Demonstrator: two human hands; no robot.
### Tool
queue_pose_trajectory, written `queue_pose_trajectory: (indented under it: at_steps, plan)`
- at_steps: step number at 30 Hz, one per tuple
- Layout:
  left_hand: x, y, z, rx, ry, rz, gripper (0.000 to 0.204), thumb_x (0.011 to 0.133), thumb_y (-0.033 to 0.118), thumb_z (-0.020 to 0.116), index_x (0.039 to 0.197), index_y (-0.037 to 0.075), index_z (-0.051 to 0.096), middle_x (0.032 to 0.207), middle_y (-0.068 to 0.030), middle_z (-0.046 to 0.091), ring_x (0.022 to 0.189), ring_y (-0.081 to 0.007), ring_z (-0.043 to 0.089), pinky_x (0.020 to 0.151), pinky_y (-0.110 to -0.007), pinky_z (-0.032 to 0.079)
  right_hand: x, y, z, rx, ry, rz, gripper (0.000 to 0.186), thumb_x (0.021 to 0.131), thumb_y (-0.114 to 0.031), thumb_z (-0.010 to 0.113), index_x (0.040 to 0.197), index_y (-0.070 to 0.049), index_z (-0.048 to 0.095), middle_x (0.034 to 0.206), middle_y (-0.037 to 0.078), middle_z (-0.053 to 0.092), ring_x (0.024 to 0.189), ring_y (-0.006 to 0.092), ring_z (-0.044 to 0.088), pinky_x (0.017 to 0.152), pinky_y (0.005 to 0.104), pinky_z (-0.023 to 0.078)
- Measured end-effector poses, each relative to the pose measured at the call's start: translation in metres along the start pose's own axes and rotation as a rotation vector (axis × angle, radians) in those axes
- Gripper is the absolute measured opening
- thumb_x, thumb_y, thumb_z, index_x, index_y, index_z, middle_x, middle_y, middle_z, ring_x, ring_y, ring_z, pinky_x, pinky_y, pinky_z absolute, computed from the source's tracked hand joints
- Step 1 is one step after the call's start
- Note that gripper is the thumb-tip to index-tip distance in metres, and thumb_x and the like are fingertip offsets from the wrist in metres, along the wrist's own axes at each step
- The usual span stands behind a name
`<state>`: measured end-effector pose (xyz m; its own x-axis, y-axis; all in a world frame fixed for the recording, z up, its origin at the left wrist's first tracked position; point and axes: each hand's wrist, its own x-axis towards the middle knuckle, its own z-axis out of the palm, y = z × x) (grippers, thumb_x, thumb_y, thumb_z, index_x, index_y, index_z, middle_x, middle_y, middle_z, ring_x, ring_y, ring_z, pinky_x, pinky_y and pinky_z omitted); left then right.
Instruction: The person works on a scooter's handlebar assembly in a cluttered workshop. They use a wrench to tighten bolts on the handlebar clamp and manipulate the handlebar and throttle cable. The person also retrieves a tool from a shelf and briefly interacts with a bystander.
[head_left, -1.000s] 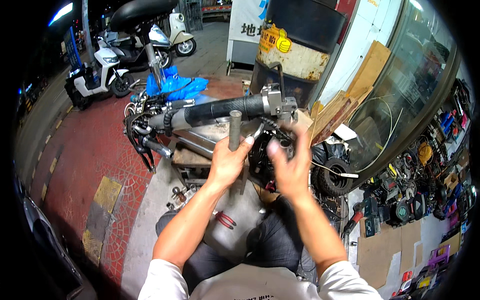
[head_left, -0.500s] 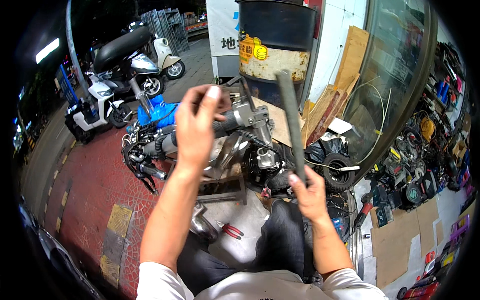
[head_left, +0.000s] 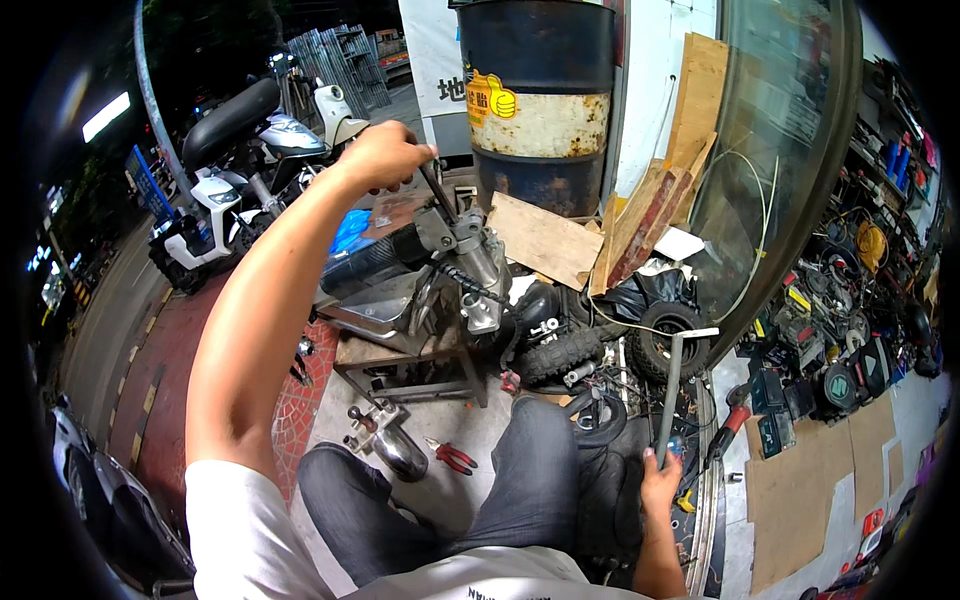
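My left hand (head_left: 388, 155) reaches up and forward, fingers curled on the top of a dark upright bar (head_left: 440, 188) on a silver clamp assembly (head_left: 462, 230). That assembly joins a black scooter column (head_left: 370, 262), resting with silver parts above a low metal stand (head_left: 400, 355). My right hand (head_left: 660, 472), low at the right, grips a long grey metal tube (head_left: 669, 395) held upright. Red-handled pliers (head_left: 455, 459) and a polished metal part (head_left: 395, 450) lie on the ground between my knees and the stand.
A rusty oil drum (head_left: 540, 150), leaning boards (head_left: 690, 120) and tyres (head_left: 650, 365) stand ahead. Right are a glass door (head_left: 760, 230), cluttered tools (head_left: 840, 340) and cardboard (head_left: 800, 480). A parked scooter (head_left: 205, 225) is at upper left, another vehicle (head_left: 110, 490) at lower left.
The tube has passed from my left hand to my right, which has moved down and right with it. My left hand has moved up and forward onto the upright bar.
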<state>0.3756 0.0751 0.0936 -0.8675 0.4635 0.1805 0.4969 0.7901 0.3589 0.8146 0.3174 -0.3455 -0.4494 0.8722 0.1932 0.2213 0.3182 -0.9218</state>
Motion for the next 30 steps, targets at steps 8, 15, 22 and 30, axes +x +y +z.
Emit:
queue_pose_trajectory:
  at_steps: [8,15,22,30]
  plan:
    - [0.015,0.017,0.031,0.427,0.171,-0.071,0.068,0.098,0.059,0.055,0.116,-0.004,0.074,0.119,-0.0257,0.072,0.116,-0.0398,0.068,0.100,-0.049,0.052,-0.011,0.064,0.007,0.259,-0.104,0.204,0.024,0.098,-0.016,0.070,0.104,0.007,0.066,0.093,0.008,0.070,0.086,0.0158,0.060,0.083,0.0299,0.049]
    - [0.023,0.001,0.029,0.431,0.128,0.107,0.064,0.099,0.058,0.056,0.095,-0.001,0.078,0.094,-0.0252,0.074,0.097,-0.0400,0.073,0.090,-0.050,0.056,-0.019,0.006,-0.008,-0.036,0.009,0.005,0.023,0.092,-0.017,0.072,0.093,0.004,0.066,0.077,0.013,0.066,0.072,0.0211,0.059,0.073,0.0378,0.049]
    - [0.032,-0.019,0.041,0.364,0.270,0.244,0.058,0.098,0.050,0.060,0.080,-0.002,0.077,0.077,-0.0245,0.072,0.079,-0.0412,0.073,0.080,-0.050,0.058,-0.003,0.004,0.013,-0.169,-0.048,0.009,0.025,0.091,-0.019,0.073,0.090,0.005,0.064,0.073,0.017,0.064,0.069,0.0239,0.056,0.071,0.0410,0.048]
    - [0.058,-0.045,0.048,0.171,0.286,0.662,0.045,0.099,0.035,0.062,0.075,-0.001,0.072,0.059,-0.0221,0.060,0.059,-0.0408,0.063,0.061,-0.049,0.051,0.031,-0.010,0.063,-0.191,-0.107,0.000,0.025,0.091,-0.018,0.076,0.093,0.003,0.065,0.074,0.007,0.063,0.071,0.0155,0.051,0.068,0.0365,0.045]
